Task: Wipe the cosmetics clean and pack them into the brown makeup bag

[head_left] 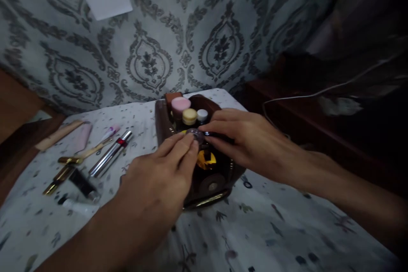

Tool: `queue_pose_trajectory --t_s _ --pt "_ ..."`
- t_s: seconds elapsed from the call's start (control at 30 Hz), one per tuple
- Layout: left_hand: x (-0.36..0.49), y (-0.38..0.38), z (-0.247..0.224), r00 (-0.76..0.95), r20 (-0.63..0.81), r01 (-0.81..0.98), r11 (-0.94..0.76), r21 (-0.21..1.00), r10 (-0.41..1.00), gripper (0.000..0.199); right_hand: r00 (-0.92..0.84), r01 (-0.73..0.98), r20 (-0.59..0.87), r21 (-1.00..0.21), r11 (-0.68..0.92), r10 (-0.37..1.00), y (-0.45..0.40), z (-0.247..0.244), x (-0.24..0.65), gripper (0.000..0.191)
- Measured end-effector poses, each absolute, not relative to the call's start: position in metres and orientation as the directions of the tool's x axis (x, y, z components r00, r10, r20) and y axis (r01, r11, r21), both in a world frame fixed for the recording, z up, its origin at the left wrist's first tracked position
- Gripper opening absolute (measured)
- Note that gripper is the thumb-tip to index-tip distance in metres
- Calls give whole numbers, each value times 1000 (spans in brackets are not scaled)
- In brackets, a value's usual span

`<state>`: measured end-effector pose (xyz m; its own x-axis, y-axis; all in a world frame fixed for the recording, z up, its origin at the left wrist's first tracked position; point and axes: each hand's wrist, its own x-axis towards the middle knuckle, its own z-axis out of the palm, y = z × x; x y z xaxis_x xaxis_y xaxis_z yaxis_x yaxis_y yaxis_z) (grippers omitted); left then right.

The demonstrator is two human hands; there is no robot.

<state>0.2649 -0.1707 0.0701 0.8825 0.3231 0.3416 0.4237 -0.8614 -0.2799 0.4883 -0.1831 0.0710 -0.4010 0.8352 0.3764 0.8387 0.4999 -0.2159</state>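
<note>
A dark brown bag point(161, 121) stands open on the cloth-covered table. Over its opening, my left hand point(162, 168) has its fingers closed together on a small round purplish-grey lid-like thing point(196, 135). My right hand point(251, 136) pinches a slim dark stick-like thing point(219, 137), its near end close to that lid-like thing; its kind is not clear. Behind my fingers in the bag stand a pink-topped container point(181, 104), a yellow-capped jar point(189, 114) and a white-capped bottle point(202, 115). A shiny yellow-gold patch point(206, 159) shows at the bag's front. My hands hide part of the bag.
Left of the bag lie a silver tube with a red band point(110, 155), a black tube point(83, 182), a white tube point(79, 207), gold-coloured cosmetics point(59, 178) and a pink item point(83, 137). A patterned wall rises behind. A white cable point(306, 97) runs at right.
</note>
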Motion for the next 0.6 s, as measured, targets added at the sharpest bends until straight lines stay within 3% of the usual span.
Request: queue_pose_trajectory --t_s 0.27,0.5,0.6 --pt "259 -173 61 851 389 444 -880 -172 353 47 -452 817 429 -153 556 782 -183 59 493 28" --pt "243 -184 50 690 647 481 -874 -73 325 31 -411 849 441 -132 511 798 -185 61 486 23" --pt "227 -190 41 618 734 424 -905 -8 283 29 -448 830 517 -62 554 730 -181 57 487 28"
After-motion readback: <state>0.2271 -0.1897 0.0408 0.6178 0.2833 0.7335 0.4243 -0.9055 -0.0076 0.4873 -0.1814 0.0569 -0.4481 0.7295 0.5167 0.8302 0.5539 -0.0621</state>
